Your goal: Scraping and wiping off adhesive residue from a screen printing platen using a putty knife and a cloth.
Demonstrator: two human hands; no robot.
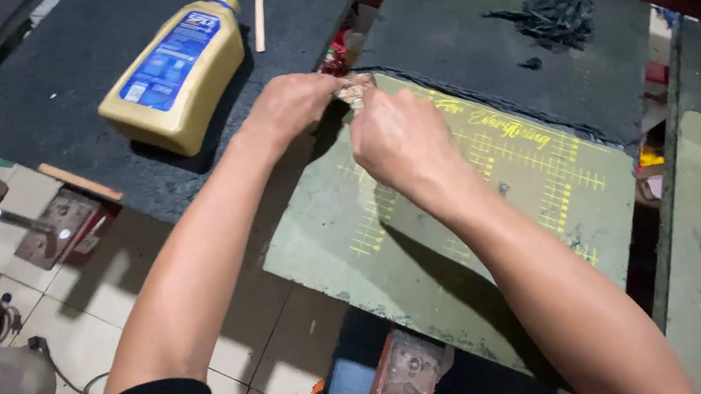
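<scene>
Presently my left hand (290,106) and right hand (397,138) are both pinched shut on a small crumpled brownish piece (352,88) over the olive-green cutting mat (497,232). Risk: it could tear or slip from my grip. Farther left lies a yellow plastic bottle (175,76), near enough to be knocked.

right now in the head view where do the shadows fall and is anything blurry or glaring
Head view: light comes from the upper right, so both forearms cast dark shadows down-left across the green board and the tiled floor; the yellow bottle shades the dark mat at its lower right. No strong glare. The small item pinched between the left hand and right hand is too blurred to identify.
</scene>
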